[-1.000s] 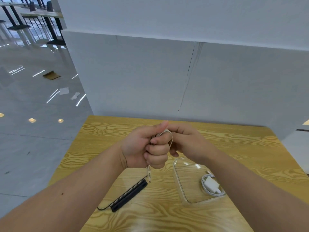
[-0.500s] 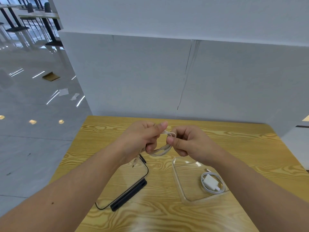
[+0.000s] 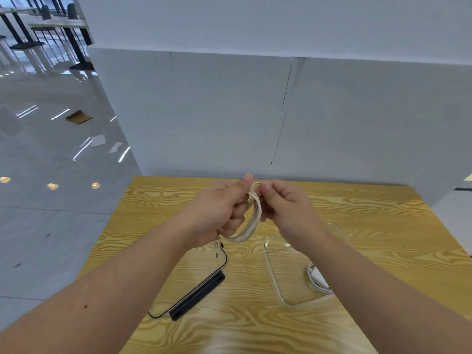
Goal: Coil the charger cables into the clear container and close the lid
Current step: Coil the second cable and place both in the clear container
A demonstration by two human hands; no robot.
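Above the middle of the wooden table (image 3: pixel 370 210), both hands hold a beige charger cable (image 3: pixel 249 227) wound into a small loop. My left hand (image 3: pixel 221 213) is closed around the loop's left side, and the cable's plug ends dangle below it. My right hand (image 3: pixel 288 208) pinches the loop's top between thumb and finger. Under my right wrist sits the clear container (image 3: pixel 277 277), open, with a coiled white cable and white plug (image 3: pixel 318 277) inside, partly hidden by my forearm. The clear lid (image 3: pixel 201 282), with a dark rim and black clasp, lies flat to the left.
A grey partition wall (image 3: pixel 229 118) rises right behind the table's far edge. Shiny floor drops away on the left of the table. Dark-legged tables and chairs (image 3: pixel 51 26) stand far off at the top left.
The loop has opened out from a tight bundle in my left fist into a longer hanging coil. My right hand has shifted from overlapping the left to pinching the loop's top.
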